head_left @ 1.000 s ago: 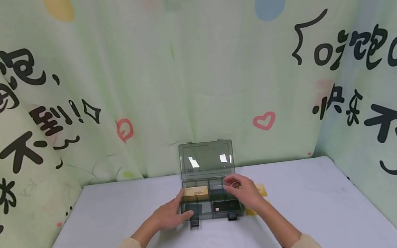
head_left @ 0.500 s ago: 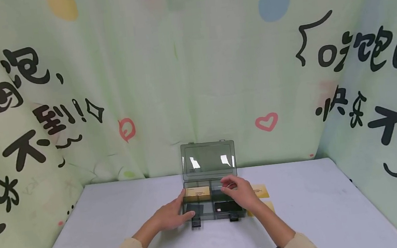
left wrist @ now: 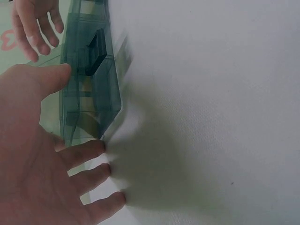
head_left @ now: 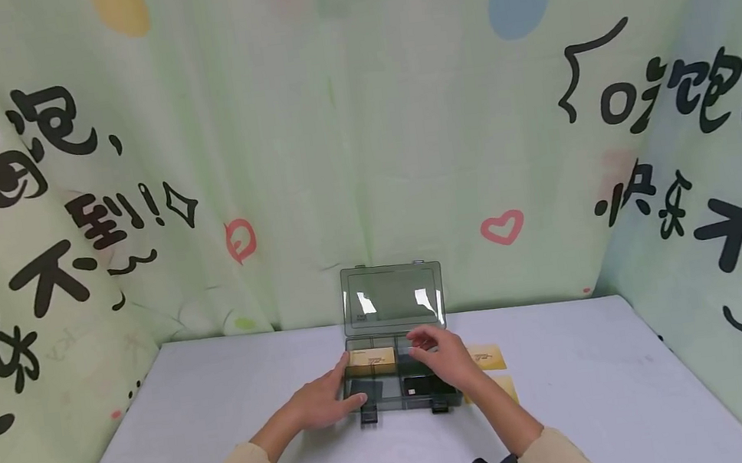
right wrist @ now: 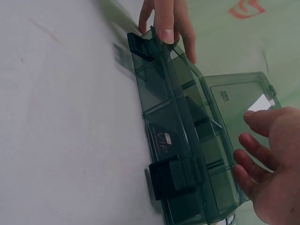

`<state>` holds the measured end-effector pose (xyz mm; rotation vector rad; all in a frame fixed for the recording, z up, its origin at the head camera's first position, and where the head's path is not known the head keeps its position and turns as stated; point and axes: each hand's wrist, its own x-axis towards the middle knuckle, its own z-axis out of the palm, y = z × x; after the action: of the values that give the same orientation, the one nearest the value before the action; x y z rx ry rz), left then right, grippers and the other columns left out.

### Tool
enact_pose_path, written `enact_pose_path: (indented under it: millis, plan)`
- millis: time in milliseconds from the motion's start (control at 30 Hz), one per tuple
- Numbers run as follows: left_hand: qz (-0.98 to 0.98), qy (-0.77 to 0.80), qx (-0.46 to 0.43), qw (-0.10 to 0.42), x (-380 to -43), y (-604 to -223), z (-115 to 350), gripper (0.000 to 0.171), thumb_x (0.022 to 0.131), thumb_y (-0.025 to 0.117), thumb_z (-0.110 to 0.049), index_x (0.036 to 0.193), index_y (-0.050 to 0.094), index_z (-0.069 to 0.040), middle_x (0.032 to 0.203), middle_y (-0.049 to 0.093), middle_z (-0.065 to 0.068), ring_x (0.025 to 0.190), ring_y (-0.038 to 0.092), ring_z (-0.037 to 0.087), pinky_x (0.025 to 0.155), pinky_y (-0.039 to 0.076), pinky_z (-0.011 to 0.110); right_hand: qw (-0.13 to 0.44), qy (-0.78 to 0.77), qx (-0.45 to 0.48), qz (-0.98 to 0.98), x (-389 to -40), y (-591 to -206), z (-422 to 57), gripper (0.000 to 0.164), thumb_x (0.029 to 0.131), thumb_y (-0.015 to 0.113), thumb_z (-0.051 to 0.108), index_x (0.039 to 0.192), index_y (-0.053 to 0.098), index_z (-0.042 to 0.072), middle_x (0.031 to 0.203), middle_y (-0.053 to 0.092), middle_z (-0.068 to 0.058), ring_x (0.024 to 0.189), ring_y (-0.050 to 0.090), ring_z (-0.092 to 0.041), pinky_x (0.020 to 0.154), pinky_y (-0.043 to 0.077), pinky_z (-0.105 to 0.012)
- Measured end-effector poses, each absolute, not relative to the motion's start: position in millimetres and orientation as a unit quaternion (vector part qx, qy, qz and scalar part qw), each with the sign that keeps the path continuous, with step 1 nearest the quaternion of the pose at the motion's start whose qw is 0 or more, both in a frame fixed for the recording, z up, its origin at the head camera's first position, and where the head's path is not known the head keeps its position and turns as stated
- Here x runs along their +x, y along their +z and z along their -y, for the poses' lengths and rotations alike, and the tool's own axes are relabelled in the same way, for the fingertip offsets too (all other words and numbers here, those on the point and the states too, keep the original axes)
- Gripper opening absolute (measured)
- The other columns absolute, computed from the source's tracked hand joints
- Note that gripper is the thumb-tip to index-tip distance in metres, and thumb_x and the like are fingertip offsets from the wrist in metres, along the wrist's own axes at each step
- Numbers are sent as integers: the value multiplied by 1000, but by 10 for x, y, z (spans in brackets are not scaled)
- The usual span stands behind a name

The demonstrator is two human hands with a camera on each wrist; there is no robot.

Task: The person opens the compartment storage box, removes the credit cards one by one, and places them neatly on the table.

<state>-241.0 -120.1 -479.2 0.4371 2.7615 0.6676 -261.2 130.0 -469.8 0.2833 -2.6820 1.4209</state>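
Observation:
A see-through dark green divided box stands on the table with its lid raised at the back. My left hand rests against its left side, fingers nearly straight and thumb at the front rim. My right hand hovers above the back right compartment, fingers loosely bent; in the right wrist view nothing shows between them. A tan block like a stack of cards fills the back left compartment. At front right lies a black card marked VIP. A dark flat piece lies at front left.
Two yellow cards lie on the white table just right of the box, partly behind my right hand and arm. Two black latches hang from the box's front edge. A printed curtain surrounds the table at the back and sides.
My right hand has shifted slightly left over the back right compartment. The left hand stays at the box's left side. The whole head view has turned slightly left.

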Motion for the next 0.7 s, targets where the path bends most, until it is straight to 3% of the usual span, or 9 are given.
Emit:
enact_pose_path:
  millis: [367,700]
  plan:
    - [-953,226,150,136,-2413,-4800,1192,87,92,54,-55,156,15,-11,153,39,16,134,46,37,107,39,55,28,460,101,882,-2633,-4744,-1248,23,90,67,9,112,65,3,100,68,-8,92,62,-22,85,53,-40]
    - [-952,229,149,142,-2421,-4791,1199,86,93,53,-55,156,14,-12,154,38,16,135,45,37,108,39,55,13,429,92,898,-2710,-4800,-1214,27,91,67,15,117,65,10,103,68,-6,94,63,-20,84,53,-40]
